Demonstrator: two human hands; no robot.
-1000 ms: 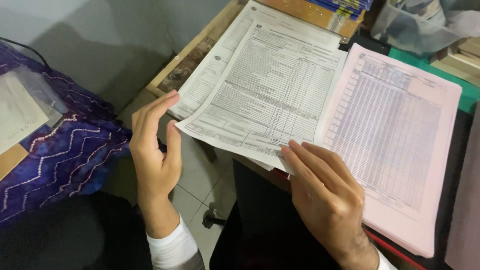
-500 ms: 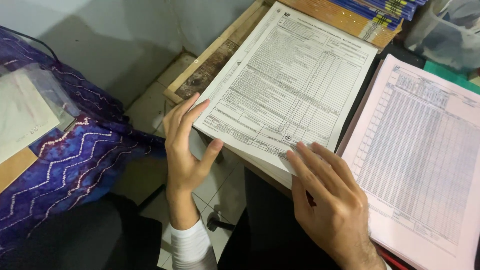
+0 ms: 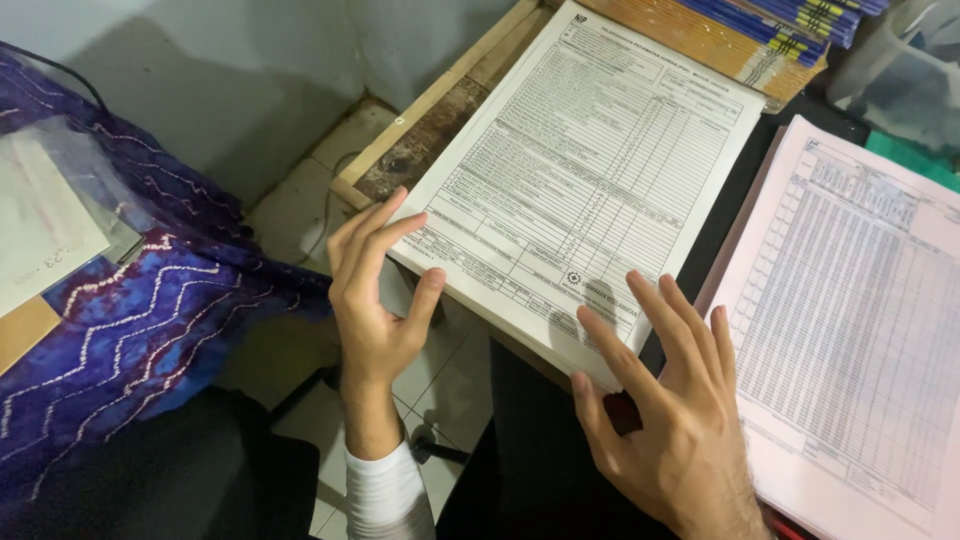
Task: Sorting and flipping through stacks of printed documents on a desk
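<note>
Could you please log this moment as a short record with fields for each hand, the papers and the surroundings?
Left hand: left hand, open, fingers and thumb against the left edge of the white form stack
Right hand: right hand, open with fingers spread, over the stack's near corner; contact unclear
White form stack: squared pile of printed tables on a wooden table, near corner overhanging
Right side: pink form stack
Left side: blue patterned cloth
Behind: row of book spines

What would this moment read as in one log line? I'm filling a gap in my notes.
left hand: flat against white form stack left edge | right hand: fingers spread over its near corner | pink form stack: beside, untouched
</note>
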